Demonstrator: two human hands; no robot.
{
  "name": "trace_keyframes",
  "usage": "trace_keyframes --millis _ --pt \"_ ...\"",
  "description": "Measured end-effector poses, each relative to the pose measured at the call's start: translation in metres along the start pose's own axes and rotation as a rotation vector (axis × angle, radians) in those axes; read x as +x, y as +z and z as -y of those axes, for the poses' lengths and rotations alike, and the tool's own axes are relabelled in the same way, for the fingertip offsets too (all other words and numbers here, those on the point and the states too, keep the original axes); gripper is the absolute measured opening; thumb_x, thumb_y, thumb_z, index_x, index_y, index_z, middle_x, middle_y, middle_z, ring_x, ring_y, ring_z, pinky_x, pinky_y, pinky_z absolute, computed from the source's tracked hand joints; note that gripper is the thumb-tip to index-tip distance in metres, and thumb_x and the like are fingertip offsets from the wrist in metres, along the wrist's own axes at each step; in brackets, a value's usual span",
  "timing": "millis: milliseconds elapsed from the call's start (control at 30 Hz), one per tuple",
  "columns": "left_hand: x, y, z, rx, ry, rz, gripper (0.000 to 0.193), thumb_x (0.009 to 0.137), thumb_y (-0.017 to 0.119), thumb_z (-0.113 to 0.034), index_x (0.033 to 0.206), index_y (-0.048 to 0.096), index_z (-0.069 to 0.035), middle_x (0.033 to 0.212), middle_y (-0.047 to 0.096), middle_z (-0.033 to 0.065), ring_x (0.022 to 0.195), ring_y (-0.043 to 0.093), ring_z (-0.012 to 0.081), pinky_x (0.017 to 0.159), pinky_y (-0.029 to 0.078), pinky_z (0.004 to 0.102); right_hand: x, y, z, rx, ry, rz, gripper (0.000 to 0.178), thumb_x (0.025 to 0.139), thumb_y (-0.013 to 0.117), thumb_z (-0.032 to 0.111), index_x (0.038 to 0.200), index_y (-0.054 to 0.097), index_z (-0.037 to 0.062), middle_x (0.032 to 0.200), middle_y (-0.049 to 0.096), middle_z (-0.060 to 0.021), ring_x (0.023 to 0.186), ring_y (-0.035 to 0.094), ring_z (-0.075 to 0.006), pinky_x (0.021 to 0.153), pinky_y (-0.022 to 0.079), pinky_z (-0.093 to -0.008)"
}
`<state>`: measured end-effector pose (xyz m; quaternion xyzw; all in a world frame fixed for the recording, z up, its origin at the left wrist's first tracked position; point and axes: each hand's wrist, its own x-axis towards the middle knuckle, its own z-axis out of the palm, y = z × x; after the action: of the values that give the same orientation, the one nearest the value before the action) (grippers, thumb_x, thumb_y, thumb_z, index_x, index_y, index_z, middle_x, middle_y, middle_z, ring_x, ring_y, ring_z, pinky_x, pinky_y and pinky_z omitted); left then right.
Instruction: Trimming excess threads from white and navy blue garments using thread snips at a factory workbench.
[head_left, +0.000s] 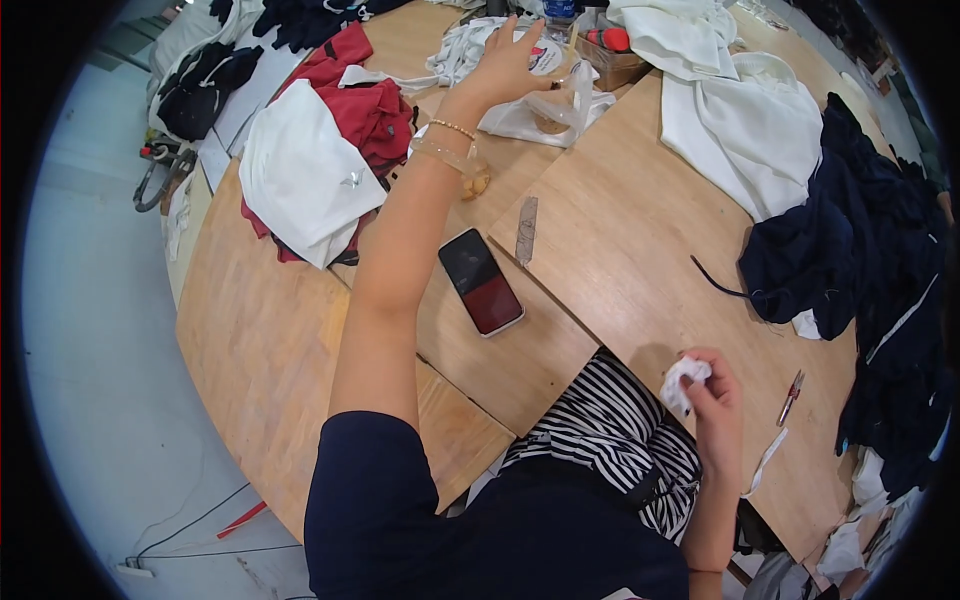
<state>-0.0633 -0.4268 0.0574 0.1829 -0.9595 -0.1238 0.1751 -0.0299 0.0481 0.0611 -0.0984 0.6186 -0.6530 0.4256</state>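
Note:
My left arm stretches far across the table, and my left hand (505, 68) is open with its fingers spread. It hovers over or just touches a clear plastic bag (578, 98); which of the two, I cannot tell. A bundle of white cloth or cord (462, 50) lies beside that hand. Near the table's front edge, my right hand (718, 400) is closed on a crumpled white tissue (684, 384). A phone (481, 282) lies face up between my arms. Beyond it rests a narrow grey strip (526, 230).
White folded fabric (308, 175) lies on red garments (375, 110) at the left. More white fabric (740, 130) and dark navy garments (850, 230) cover the right side. Small thread snips (791, 398) and a white strip (767, 462) lie right of my right hand. A container (612, 65) stands at the back.

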Motion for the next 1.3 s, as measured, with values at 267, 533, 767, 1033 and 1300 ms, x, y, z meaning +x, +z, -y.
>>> trace_keyframes --millis 267,533,767,1033,1300 --pt "0.01 -0.009 -0.009 -0.418 -0.061 -0.229 0.053 0.07 0.072 -0.03 0.114 0.064 -0.001 0.108 0.065 0.0188 0.094 0.064 0.0303 0.085 0.05 0.0361 0.114 0.019 0.084 -0.029 -0.119 0.19 0.03 0.081 0.056 -0.002 0.111 0.055 0.0001 0.099 0.06 -0.0032 0.091 0.058 -0.0104 0.084 0.045 -0.0236" --pt "0.033 0.022 -0.042 -0.979 -0.304 -0.126 0.04 0.084 0.058 -0.01 0.121 0.055 0.004 0.114 0.061 0.0152 0.072 0.068 0.0202 0.064 0.055 0.0267 0.277 0.08 0.165 -0.232 -0.342 0.081 0.015 0.086 0.063 0.021 0.096 0.064 0.0099 0.089 0.061 0.003 0.081 0.052 -0.0081 0.073 0.039 -0.0277" --pt "0.034 0.024 -0.037 -1.562 -0.476 -0.086 0.047 0.097 0.04 -0.031 0.124 0.046 0.007 0.113 0.057 0.0184 0.093 0.065 0.0252 0.078 0.054 0.0301 0.375 0.131 0.153 -0.143 -0.415 -0.055 0.015 0.08 0.071 0.016 0.09 0.068 0.0056 0.074 0.062 0.0001 0.059 0.051 -0.0085 0.052 0.038 -0.0244" --pt "0.035 0.027 -0.04 -1.469 -0.421 -0.124 0.037 0.093 0.057 -0.028 0.107 0.059 0.006 0.096 0.064 0.0115 0.082 0.066 0.0175 0.07 0.055 0.0237 0.383 0.145 0.143 -0.038 -0.329 -0.052 0.009 0.079 0.068 0.007 0.083 0.062 0.0015 0.073 0.059 -0.0017 0.063 0.053 -0.0103 0.052 0.041 -0.0271" --pt "0.036 0.032 -0.038 -1.492 -0.467 -0.19 0.027 0.093 0.054 -0.01 0.111 0.055 0.009 0.099 0.062 0.0137 0.086 0.066 0.0221 0.075 0.058 0.0282 0.378 0.143 0.14 -0.289 -0.513 -0.065 0.018 0.085 0.06 0.008 0.103 0.065 0.0071 0.078 0.06 0.0003 0.064 0.053 -0.0087 0.055 0.042 -0.0238"
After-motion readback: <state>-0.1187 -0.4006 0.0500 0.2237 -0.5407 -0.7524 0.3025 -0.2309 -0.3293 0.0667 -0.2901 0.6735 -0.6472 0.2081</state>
